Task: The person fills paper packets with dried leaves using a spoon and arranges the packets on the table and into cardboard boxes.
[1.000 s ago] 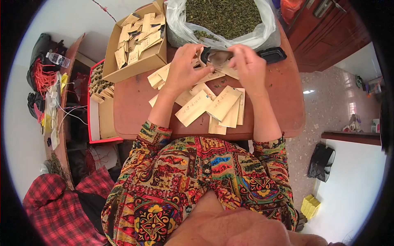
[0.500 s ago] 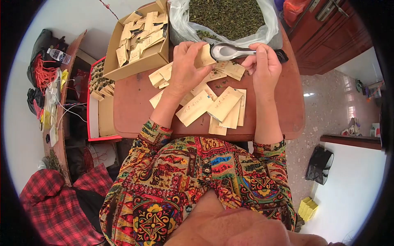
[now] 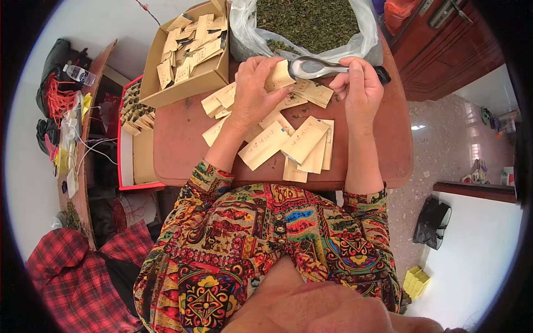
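My left hand [image 3: 256, 86] is closed on a small tan paper packet [image 3: 279, 77], its dark opening turned to the right. In my right hand [image 3: 361, 89] is a metal spoon [image 3: 311, 68] with a dark handle end, held level. The bowl of the spoon lies right at the packet's mouth; whether any leaves are in it is hard to make out. Beneath both hands, several flat tan packets [image 3: 265, 145] are spread on the reddish-brown table [image 3: 369, 161]. Just beyond the spoon stands a clear plastic bag [image 3: 244, 34] full of dried green leaves [image 3: 311, 22].
A cardboard box [image 3: 191, 86] heaped with packets stands at the table's back left. Left of the table is a red-edged box [image 3: 126, 161] holding dark-topped packets. Beyond the table's right side lies the speckled floor [image 3: 433, 150], with a black bag [image 3: 431, 223] farther down.
The spoon has shifted slightly right, its bowl drawn back a little from inside the packet's mouth. My right hand moved with it; the left hand keeps hold of the packet.
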A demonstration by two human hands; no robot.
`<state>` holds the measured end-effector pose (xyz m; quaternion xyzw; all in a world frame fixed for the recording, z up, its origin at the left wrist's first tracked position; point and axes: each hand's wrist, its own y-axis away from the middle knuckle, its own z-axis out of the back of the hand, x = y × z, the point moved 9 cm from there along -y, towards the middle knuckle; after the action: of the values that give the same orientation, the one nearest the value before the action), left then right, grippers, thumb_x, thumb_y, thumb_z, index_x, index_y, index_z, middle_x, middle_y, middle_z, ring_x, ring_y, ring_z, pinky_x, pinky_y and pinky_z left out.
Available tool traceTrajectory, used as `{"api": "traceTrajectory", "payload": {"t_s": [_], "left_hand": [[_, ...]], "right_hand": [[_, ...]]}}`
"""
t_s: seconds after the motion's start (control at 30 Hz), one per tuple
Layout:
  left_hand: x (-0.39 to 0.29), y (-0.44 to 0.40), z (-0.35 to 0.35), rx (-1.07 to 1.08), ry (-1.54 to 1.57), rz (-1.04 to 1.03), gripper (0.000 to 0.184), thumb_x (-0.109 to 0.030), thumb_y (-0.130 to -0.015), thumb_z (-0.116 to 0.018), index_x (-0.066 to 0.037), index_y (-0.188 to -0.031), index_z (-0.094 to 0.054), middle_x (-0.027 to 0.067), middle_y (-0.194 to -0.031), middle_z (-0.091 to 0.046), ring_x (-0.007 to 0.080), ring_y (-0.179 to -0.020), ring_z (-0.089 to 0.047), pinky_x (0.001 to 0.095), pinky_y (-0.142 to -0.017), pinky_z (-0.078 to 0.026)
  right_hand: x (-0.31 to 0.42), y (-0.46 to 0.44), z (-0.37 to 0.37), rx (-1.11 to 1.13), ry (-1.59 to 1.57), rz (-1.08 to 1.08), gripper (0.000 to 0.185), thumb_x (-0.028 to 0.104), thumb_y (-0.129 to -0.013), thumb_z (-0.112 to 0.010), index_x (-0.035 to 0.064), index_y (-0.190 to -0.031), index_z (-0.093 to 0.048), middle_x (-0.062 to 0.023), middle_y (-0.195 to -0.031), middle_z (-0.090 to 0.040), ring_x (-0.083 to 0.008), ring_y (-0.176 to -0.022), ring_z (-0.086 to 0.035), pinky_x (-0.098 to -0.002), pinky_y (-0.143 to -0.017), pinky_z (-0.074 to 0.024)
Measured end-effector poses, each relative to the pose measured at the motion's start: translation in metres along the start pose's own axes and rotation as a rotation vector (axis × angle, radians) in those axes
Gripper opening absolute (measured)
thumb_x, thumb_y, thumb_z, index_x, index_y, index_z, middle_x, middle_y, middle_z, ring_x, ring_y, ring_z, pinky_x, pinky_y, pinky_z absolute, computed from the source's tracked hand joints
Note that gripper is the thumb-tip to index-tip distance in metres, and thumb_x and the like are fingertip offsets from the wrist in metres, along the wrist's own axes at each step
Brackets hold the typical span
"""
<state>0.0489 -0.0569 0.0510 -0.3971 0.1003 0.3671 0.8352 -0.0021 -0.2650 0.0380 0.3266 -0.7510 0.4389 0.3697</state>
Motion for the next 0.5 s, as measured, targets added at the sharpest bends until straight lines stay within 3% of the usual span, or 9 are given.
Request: {"api": "traceTrajectory", "payload": {"t_s": [0.23, 0.5], "left_hand": [[0.001, 0.001, 0.0, 0.0, -0.047, 0.008, 0.061, -0.015, -0.07, -0.086, -0.014, -0.126, -0.063, 0.0116, -0.119, -0.058, 0.0322, -0.114, -0.049, 0.0426, -0.1, -0.041], [-0.006, 0.001, -0.007, 0.007, 0.03, -0.037, 0.065, -0.015, -0.067, -0.088, -0.015, -0.128, -0.063, 0.0119, -0.12, -0.058, 0.0322, -0.113, -0.049, 0.042, -0.099, -0.041]], "right_hand": [[-0.002, 0.001, -0.003, 0.003, -0.008, -0.009, 0.023, 0.02, -0.105, -0.051, 0.0004, -0.106, -0.063, -0.0025, -0.067, -0.065, -0.0021, -0.056, -0.052, -0.0175, -0.048, -0.0351], [-0.007, 0.006, -0.018, 0.077, 0.092, -0.078, 0.024, 0.019, -0.105, -0.052, -0.0001, -0.103, -0.066, -0.0008, -0.067, -0.064, -0.0028, -0.06, -0.056, -0.019, -0.055, -0.0434]]}}
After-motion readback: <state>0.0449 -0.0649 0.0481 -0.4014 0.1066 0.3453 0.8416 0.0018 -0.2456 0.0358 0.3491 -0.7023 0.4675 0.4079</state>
